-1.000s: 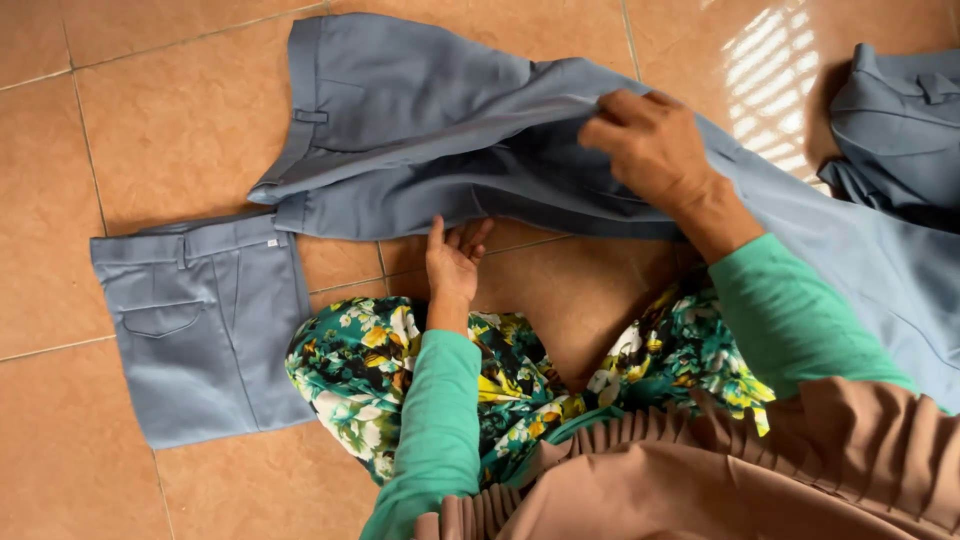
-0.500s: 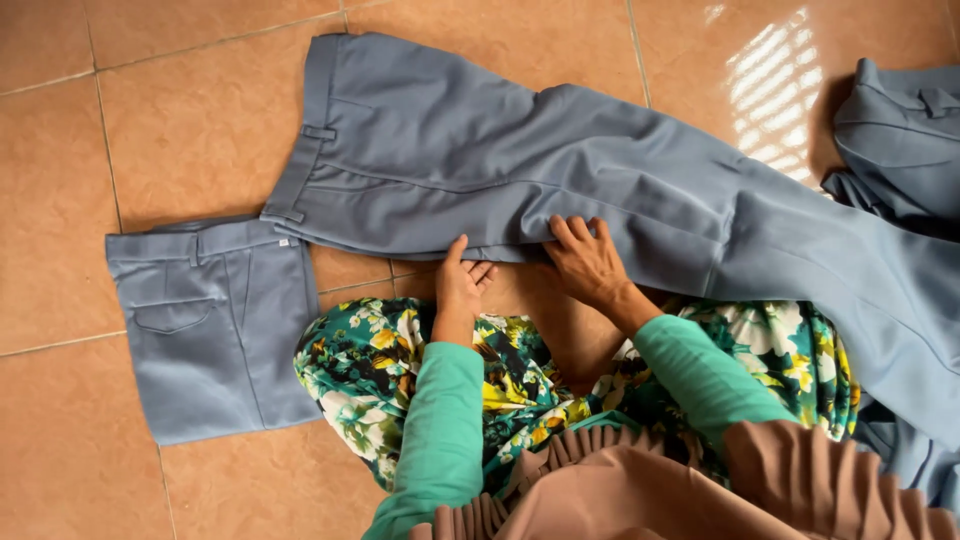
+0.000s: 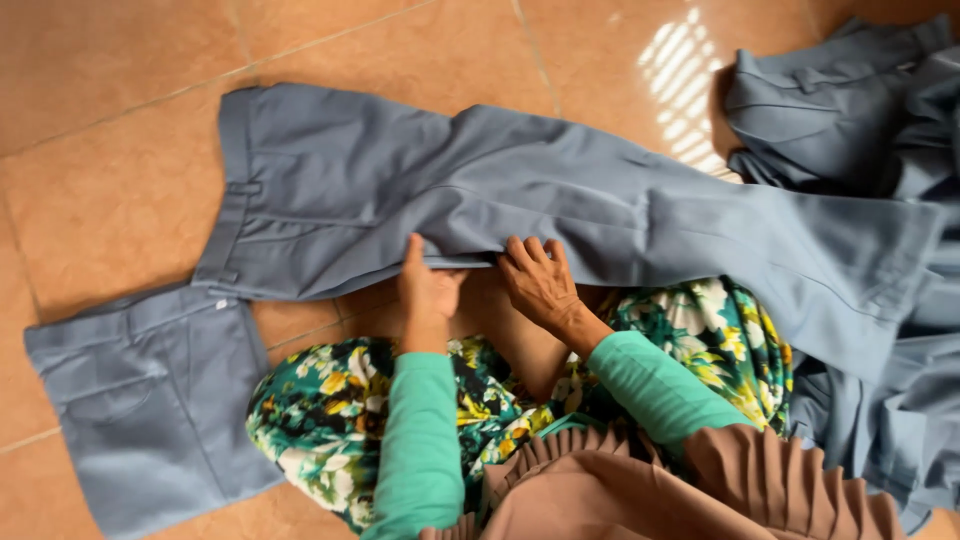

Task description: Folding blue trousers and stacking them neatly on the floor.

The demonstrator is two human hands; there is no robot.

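Observation:
A pair of grey-blue trousers [image 3: 420, 190] lies spread flat across the tiled floor, waistband at the left and legs running to the right. My left hand [image 3: 425, 290] rests at the near edge of the trousers, fingers gripping the hem of fabric. Beside it, my right hand [image 3: 540, 280] presses flat on the same near edge, fingers spread. Both arms wear green sleeves. My lap, in a floral green skirt [image 3: 330, 420], sits just below the hands.
A folded pair of grey-blue trousers [image 3: 150, 400] lies at the lower left. A heap of more grey-blue garments [image 3: 870, 100] fills the right side, running down the right edge. Orange floor tiles [image 3: 110, 100] show at the top and left.
My right hand has come down from holding the trouser leg up and now presses on the near edge next to my left hand. The trousers have been laid flat.

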